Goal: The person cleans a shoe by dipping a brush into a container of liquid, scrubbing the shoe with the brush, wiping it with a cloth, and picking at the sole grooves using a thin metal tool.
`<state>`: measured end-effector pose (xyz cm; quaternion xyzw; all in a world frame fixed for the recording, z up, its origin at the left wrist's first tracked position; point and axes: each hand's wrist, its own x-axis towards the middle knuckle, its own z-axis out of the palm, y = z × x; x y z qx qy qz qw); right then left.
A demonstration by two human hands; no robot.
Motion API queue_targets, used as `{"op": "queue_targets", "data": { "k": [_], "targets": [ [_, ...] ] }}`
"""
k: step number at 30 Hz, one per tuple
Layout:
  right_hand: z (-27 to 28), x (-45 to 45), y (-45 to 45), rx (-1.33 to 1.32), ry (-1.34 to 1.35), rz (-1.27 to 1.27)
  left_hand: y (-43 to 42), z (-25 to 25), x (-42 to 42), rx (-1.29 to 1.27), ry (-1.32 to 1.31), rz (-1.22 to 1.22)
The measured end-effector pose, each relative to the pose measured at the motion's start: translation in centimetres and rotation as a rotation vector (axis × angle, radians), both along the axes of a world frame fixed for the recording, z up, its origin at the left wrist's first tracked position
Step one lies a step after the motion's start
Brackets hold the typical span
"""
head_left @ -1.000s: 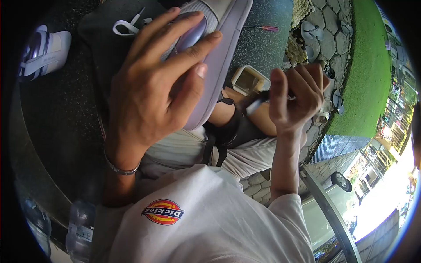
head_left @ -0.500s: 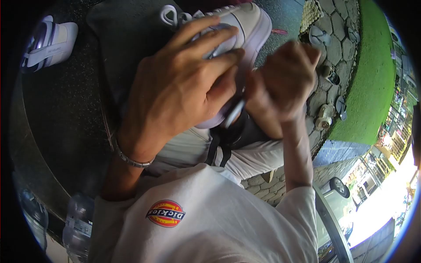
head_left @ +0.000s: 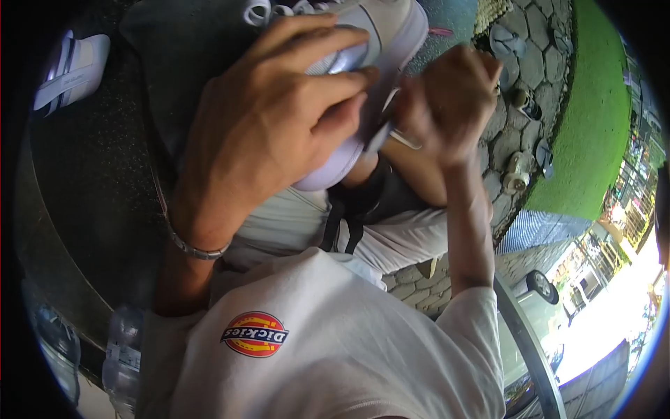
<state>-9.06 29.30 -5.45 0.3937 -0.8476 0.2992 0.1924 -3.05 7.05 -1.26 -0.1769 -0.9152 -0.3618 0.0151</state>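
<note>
A white and pale lilac sneaker point(head_left: 391, 31) with loose white laces lies across my lap at the top of the head view. My left hand point(head_left: 272, 119), with a metal bracelet at the wrist, wraps over the shoe's side and grips it. On the shoe's other side, my right hand point(head_left: 450, 105) is closed and smeared by motion. Close to its fingers and the sole's edge is a thin, flat greyish piece point(head_left: 379, 137) with a pale rim; I cannot tell what it is. What the right fingers hold is partly hidden.
A second sneaker point(head_left: 73, 73) sits on the dark surface point(head_left: 91, 188) at left. Clear plastic bottles point(head_left: 124, 356) stand at lower left. Several sandals and shoes, including a grey pair point(head_left: 507, 40), lie on the stone paving point(head_left: 537, 66) beside green ground point(head_left: 597, 133).
My left hand and the sneaker have shifted slightly up and left in view. My right hand stays closed beside the sole, still blurred. The flat greyish piece appears higher and nearer that hand.
</note>
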Motion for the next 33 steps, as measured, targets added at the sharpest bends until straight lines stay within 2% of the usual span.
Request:
{"op": "queue_targets", "data": {
  "k": [1,5,8,9,10,12,15,19,22,23,26,30,33],
  "targets": [
    [-0.3,-1.3,1.3,0.014,-0.191,-0.124,-0.1,-0.2,0.0,0.010,0.021,0.001],
    [0.5,0.1,-0.7,0.005,-0.040,-0.049,-0.4,-0.2,-0.6,0.005,0.050,0.007],
    [-3.2,-2.9,3.3,0.037,-0.148,-0.241,-0.2,-0.2,-0.5,0.017,0.046,-0.015],
    [-2.0,-1.8,2.4,-0.035,-0.284,-0.193,-0.4,-0.3,-0.8,0.012,0.057,-0.008],
    [-1.8,-1.1,1.4,0.019,-0.065,-0.080,-0.7,-0.3,-1.0,0.012,0.054,-0.013],
    [-0.7,0.7,0.1,-0.004,-0.123,-0.012,-0.9,-0.1,-0.7,0.025,0.015,-0.043],
    [-2.2,-0.7,2.9,0.071,-0.186,-0.203,0.0,0.5,-1.2,-0.029,0.037,-0.053],
    [-0.5,2.6,-0.9,-0.122,-0.024,-0.071,-0.4,0.6,-1.7,-0.043,0.036,-0.044],
    [0.2,2.1,1.6,-0.060,-0.160,-0.345,-0.3,0.5,-2.1,-0.053,0.074,-0.017],
    [1.1,2.7,1.4,-0.018,-0.169,-0.329,-0.1,0.4,-1.9,-0.056,0.065,-0.013],
    [2.5,5.5,-1.8,0.027,0.054,-0.131,0.2,0.3,-2.0,-0.083,0.070,-0.014],
    [1.9,5.3,-0.6,0.038,0.150,-0.264,0.7,0.4,-2.2,-0.134,0.052,0.039],
    [1.5,6.2,0.0,0.040,0.146,-0.274,0.3,1.4,-1.9,-0.079,0.001,0.023]
  ]
}}
